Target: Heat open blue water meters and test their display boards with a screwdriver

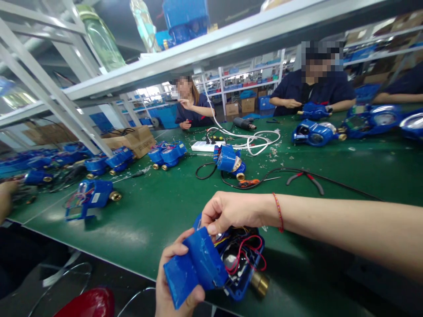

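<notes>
My left hand grips the blue plastic cover of a water meter, with the thumb in front and the fingers behind. The meter's open blue housing lies at the table's near edge, red, yellow and black wires loose inside it. A brass pipe end sticks out at its lower right. Over the cover's top edge, my right hand is closed in a pinch close to the wires. What its fingertips hold is hidden.
Ahead lie another blue water meter, an orange-handled screwdriver, pliers, a power strip and a heat gun. More meters stand left. Co-workers sit opposite; a shelf crosses overhead.
</notes>
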Available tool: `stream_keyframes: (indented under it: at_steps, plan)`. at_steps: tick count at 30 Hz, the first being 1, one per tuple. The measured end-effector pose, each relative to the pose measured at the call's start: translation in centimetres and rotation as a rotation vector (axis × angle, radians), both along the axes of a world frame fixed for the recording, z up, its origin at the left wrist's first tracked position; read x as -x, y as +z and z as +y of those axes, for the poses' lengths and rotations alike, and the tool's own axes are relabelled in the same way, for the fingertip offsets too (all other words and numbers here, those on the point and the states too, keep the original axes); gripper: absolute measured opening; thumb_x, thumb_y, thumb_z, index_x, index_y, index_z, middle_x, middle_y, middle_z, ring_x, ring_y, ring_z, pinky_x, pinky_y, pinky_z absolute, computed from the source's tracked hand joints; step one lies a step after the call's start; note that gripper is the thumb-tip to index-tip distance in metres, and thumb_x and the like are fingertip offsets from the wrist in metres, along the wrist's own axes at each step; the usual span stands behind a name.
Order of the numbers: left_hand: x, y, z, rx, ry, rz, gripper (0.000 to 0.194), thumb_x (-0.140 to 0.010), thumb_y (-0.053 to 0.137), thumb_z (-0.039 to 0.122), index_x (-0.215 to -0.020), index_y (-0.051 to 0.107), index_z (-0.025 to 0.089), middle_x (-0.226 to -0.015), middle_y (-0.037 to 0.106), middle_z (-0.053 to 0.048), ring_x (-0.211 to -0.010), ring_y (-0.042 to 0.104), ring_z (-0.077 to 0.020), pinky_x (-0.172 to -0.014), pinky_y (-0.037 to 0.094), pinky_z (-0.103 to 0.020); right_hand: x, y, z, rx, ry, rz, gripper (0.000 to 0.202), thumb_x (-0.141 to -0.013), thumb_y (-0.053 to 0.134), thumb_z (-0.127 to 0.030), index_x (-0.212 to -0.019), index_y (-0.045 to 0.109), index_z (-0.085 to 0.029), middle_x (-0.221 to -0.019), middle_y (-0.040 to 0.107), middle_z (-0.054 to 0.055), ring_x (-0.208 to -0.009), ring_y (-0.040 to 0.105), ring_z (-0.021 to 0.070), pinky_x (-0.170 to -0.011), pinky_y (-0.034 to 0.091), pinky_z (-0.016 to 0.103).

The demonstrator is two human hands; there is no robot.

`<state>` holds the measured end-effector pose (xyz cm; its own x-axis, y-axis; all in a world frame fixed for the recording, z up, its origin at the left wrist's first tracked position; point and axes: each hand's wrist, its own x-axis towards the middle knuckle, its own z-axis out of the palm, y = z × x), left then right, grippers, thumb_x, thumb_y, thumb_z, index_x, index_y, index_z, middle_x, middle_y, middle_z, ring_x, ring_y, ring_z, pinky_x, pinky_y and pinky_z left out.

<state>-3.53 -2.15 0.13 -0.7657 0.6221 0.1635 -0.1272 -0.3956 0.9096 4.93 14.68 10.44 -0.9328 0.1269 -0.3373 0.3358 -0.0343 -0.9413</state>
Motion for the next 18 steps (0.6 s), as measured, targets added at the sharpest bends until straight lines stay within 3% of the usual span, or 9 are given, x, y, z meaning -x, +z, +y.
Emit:
stream_keyframes:
  at_steps: [7, 18]
  plan:
    - [-0.7, 0.3, -0.1, -0.016, 0.004, -0.007, 0.066, -0.039, 0.097, 0.045, -0.093, 0.064, 0.027, -0.121, 0.065, -0.006, -0.116, 0.061, -0.0329, -0.093, 0.053, -0.039, 0.1, -0.7, 0.4, -0.055, 0.062, 0.03, 0.017, -0.085, 0.055, 0.004, -0.073, 0.06, -0.007, -0.062, 0.059, -0.004, -0.054, 0.054, 0.0032, -0.062, 0.045, 0.015]
    - [-1.0, 1.3, -0.3, 0.018, 0.008, -0.102, 0.067, -0.038, 0.098, 0.037, -0.093, 0.063, 0.026, -0.124, 0.064, -0.006, -0.118, 0.059, -0.0337, -0.084, 0.058, -0.036, -0.1, 0.5, 1.6, -0.385, 0.168, 0.113, 0.014, -0.086, 0.058, 0.001, -0.083, 0.069, -0.007, -0.07, 0.064, -0.002, -0.065, 0.057, 0.0047, -0.07, 0.044, 0.016]
